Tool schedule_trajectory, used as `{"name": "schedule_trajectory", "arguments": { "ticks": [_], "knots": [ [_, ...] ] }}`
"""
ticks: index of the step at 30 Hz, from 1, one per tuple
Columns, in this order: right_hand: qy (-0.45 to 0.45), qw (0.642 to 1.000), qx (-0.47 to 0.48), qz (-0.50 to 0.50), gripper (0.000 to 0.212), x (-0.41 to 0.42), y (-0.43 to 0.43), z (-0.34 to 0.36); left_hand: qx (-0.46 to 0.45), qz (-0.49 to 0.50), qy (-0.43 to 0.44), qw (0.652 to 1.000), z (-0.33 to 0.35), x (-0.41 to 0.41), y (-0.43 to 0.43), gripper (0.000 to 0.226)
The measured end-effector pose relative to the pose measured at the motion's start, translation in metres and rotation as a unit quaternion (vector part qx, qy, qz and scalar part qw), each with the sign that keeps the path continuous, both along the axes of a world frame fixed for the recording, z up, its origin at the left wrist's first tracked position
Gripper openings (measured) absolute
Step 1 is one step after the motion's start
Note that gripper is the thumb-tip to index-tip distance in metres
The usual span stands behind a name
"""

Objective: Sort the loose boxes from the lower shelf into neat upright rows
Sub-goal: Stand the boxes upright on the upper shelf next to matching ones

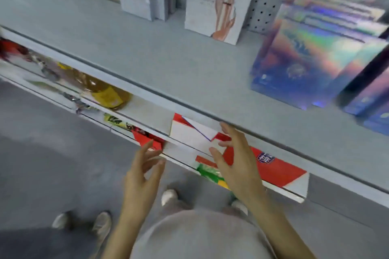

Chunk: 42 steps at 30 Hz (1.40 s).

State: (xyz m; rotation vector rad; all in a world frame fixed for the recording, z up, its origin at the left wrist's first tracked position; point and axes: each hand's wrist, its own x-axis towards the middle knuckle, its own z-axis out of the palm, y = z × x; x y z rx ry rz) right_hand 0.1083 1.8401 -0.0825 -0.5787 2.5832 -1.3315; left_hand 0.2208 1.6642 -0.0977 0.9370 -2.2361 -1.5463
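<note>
Below, red-and-white boxes (189, 136) lying askew, lower shelf (282, 191)

My left hand (145, 170) and right hand (237, 162) hover with relaxed fingers before the red-and-white boxes (189, 135) on the lower shelf (147, 112).

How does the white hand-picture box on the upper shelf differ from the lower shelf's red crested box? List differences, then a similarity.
The white box stands upright; the red box lies flat. The white box shows a hand picture; the red box a crest. The right hand overlaps the red box, not the white box. Both sit on grey shelves.
</note>
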Motion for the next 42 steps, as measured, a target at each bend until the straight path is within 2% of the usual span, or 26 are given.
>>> {"name": "schedule_trajectory", "arguments": {
  "ticks": [3,9,15,20,27,33,38,42],
  "knots": [
    [-0.023,0.999,-0.001,0.046,0.06,0.017,-0.072,0.002,-0.036,0.031,-0.008,0.999,0.011,0.029,-0.068,0.047],
    [-0.021,0.99,0.01,0.141,0.059,0.039,-0.187,0.024,-0.111,0.032,-0.035,0.993,0.039,0.061,-0.167,0.056],
    [-0.042,0.976,0.036,0.211,0.063,0.039,-0.272,0.026,-0.055,0.087,-0.035,0.994,0.028,0.081,-0.222,0.057],
    [-0.039,0.967,0.047,0.246,0.054,0.026,-0.36,0.018,-0.032,0.122,-0.03,0.992,0.021,0.078,-0.292,0.055],
    [-0.027,0.956,0.022,0.292,0.049,-0.01,-0.539,0.007,-0.092,0.16,-0.042,0.982,0.022,0.052,-0.465,0.045],
    [-0.026,0.945,-0.002,0.327,0.05,-0.035,-0.704,0.035,-0.137,0.17,-0.04,0.975,0.059,0.039,-0.619,0.046],
    [-0.02,0.933,0.026,0.358,0.053,-0.04,-0.807,0.047,-0.077,0.239,-0.013,0.968,0.051,0.046,-0.708,0.043],
    [-0.048,0.94,0.035,0.335,0.05,-0.035,-0.88,0.041,-0.041,0.21,-0.025,0.977,0.035,0.047,-0.779,0.039]
  ]
}}
